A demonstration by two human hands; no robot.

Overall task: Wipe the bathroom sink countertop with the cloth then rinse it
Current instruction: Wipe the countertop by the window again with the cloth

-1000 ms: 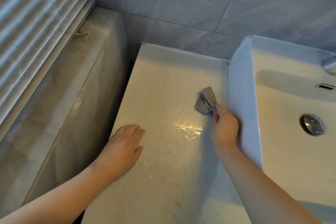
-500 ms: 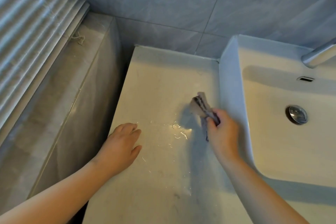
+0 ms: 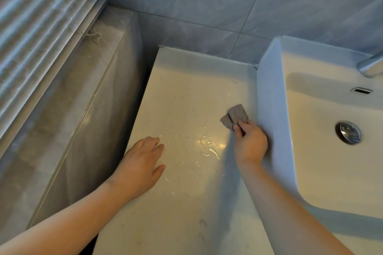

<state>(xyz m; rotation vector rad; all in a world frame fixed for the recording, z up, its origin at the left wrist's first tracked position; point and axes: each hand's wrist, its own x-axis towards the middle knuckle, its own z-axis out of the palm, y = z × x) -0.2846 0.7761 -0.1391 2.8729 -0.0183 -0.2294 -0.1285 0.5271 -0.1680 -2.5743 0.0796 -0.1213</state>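
Head view: the pale countertop [image 3: 186, 93] runs along the outer wall of the white sink basin [image 3: 269, 97], on the side away from its chrome drain stopper [image 3: 349, 132]. The right hand [image 3: 251, 145] lies close against that basin wall. Its fingers are curled and pinch the near edge of a small grey cloth [image 3: 235, 117], which fans out flat on the countertop just beside the basin, toward the back. The left hand [image 3: 142, 161] rests palm down on the countertop's far edge from the basin, fingers straight and loosely together, holding nothing; it seems to serve as a brace.

Thin water streaks [image 3: 207, 147] glint on the surface between the two hands, a little way out from the basin. A faint dark smudge [image 3: 203, 222] shows farther toward the person.

Judging from this, the wiping is under way but not finished. The strip next to the basin is being worked, while the wet patch, the smudge and the front of the countertop look unwiped. Rinsing has not begun: the cloth is outside the basin, and no water shows below the tap [image 3: 371, 66] at the basin's back corner.
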